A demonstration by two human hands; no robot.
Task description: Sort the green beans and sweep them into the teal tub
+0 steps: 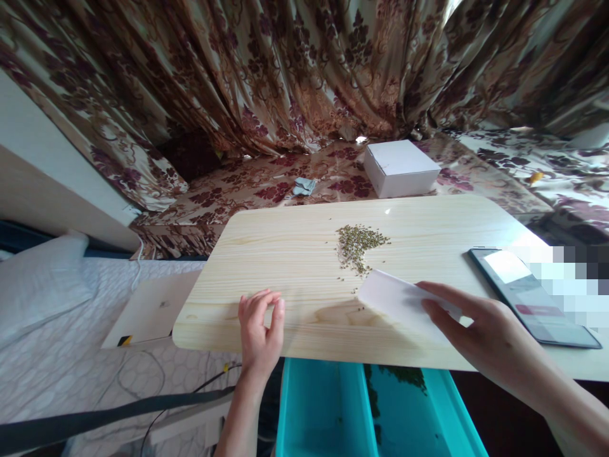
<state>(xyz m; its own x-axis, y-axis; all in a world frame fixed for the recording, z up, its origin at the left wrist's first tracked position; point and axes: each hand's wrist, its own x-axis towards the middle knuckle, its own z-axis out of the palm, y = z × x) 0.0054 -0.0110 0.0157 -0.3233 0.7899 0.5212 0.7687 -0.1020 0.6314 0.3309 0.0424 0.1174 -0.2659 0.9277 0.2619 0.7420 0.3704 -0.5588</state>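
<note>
A loose heap of small green beans (356,246) lies on the light wooden table (276,254), with a few strays around it. My right hand (476,324) is closed on a white sheet of paper (404,301), whose far edge touches or nearly touches the near side of the heap. My left hand (259,320) hovers over the table's near edge, fingers curled and the thumb apart from them, with nothing visible in it. Below that edge sits a turquoise two-part bin (328,400); dark green bits lie in its right compartment, and the left one shows a small speck.
A tablet (528,295) lies on the table's right side. Behind the table, a white box (402,168) and a folded cloth (304,186) rest on a flower-patterned cover. A flat pale box (150,308) and several cables are at the left.
</note>
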